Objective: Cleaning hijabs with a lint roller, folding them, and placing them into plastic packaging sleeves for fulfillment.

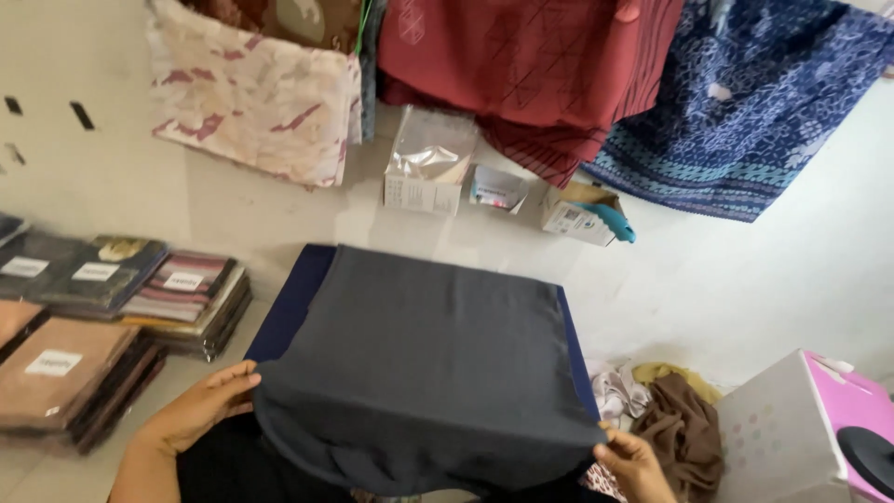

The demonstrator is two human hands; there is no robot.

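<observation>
L hand (200, 407) & R hand (635, 463): fingers pinch near corners of grey cloth (424, 363), spread over navy board (293, 300). Packets (112, 307) at left.

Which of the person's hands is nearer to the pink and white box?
The right. The right hand grips the grey cloth's near corner, just beside the box; the left hand holds the opposite corner, far across.
</observation>
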